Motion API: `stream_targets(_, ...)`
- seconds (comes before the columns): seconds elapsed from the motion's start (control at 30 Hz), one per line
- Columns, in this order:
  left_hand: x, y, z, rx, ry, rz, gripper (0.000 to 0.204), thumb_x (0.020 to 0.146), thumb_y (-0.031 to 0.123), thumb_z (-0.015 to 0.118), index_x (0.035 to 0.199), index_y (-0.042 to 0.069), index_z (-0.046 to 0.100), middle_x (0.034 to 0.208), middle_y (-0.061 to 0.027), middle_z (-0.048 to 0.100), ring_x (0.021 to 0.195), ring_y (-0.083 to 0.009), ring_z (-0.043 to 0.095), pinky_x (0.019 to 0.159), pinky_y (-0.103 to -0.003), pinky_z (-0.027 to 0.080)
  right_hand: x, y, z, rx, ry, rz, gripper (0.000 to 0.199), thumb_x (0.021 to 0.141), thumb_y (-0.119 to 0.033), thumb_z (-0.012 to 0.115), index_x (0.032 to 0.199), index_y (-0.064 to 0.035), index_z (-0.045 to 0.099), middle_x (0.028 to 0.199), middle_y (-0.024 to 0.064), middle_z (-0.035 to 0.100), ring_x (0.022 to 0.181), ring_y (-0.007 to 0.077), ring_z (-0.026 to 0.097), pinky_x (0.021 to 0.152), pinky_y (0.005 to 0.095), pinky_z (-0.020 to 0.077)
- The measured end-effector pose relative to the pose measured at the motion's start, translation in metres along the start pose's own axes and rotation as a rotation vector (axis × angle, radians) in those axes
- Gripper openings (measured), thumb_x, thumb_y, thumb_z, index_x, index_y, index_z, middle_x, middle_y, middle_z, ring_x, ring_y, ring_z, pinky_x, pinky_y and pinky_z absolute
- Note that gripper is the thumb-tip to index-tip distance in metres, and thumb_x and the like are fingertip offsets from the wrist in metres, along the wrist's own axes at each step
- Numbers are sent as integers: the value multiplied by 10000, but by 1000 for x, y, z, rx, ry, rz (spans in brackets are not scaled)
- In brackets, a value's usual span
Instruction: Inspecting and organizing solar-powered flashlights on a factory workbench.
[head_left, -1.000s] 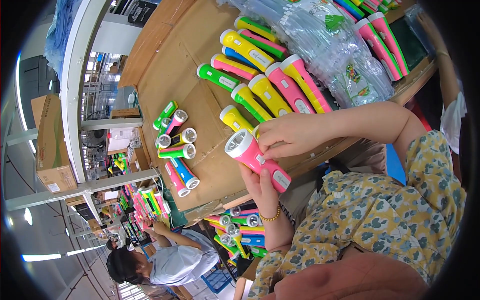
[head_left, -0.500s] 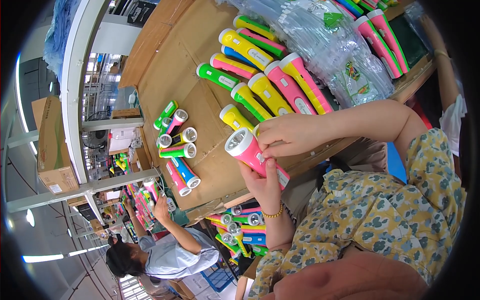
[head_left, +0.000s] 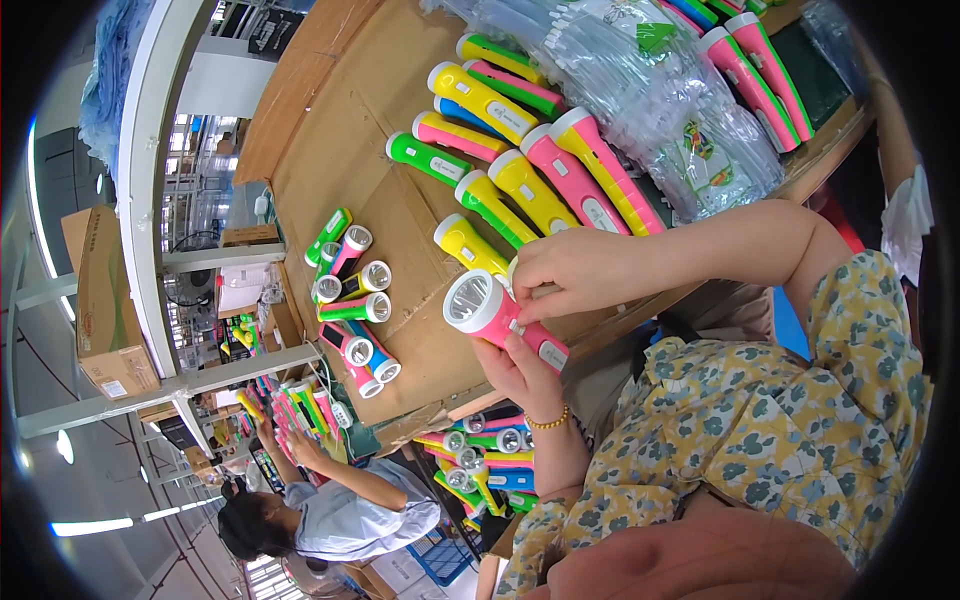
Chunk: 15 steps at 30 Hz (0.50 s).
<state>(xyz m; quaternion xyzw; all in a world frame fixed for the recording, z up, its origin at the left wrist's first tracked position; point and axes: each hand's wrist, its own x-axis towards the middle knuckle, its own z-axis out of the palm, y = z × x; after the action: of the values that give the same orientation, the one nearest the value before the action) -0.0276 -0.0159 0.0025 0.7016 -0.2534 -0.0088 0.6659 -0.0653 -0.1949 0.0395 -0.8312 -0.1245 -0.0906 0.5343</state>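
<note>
My left hand (head_left: 525,378), a beaded bracelet on its wrist, holds a pink flashlight (head_left: 497,318) from below. The flashlight's wide white head and silver reflector point up and left. My right hand (head_left: 570,275) reaches over from the right. Its fingertips are pinched against the flashlight's body beside a small white switch; whatever lies between them is hidden. Just beyond my hands, a yellow flashlight (head_left: 468,245) and a green-and-yellow flashlight (head_left: 497,208) lie on the brown cardboard tabletop (head_left: 350,140). More yellow, pink and green flashlights lie behind these.
Clear plastic bags (head_left: 640,90) are heaped at the back. Two pink-and-green flashlights (head_left: 755,85) lie at the far right. A small group of flashlights (head_left: 350,270) lies at the left. Below the table edge are more flashlights (head_left: 490,460). A co-worker (head_left: 360,510) handles flashlights at lower left.
The pink flashlight has shifted slightly left in my hands, its reflector turned more into view. One more flashlight lies atop the left group. The co-worker's hands have moved back among other flashlights.
</note>
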Motion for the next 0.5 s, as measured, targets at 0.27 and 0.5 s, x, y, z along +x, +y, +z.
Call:
stream_targets(0.27,1,-6,1,-73,-35,-68,463,956,286,425,1252,-68,386,1160,-154,516,1000,-201,547,831,-309,457,1,3,-4,65,-20,20,247,842,-288,623,836,-41,616,844,106,588,838,272,584,717,368,445)
stream_targets(0.5,4,-4,1,-169,-23,-123,394,921,176,498,1230,-49,404,1121,-134,533,959,-171,555,816,-301,469,0,-2,-7,9,-47,90,220,849,-257,608,827,-38,607,852,102,589,846,269,578,715,373,444)
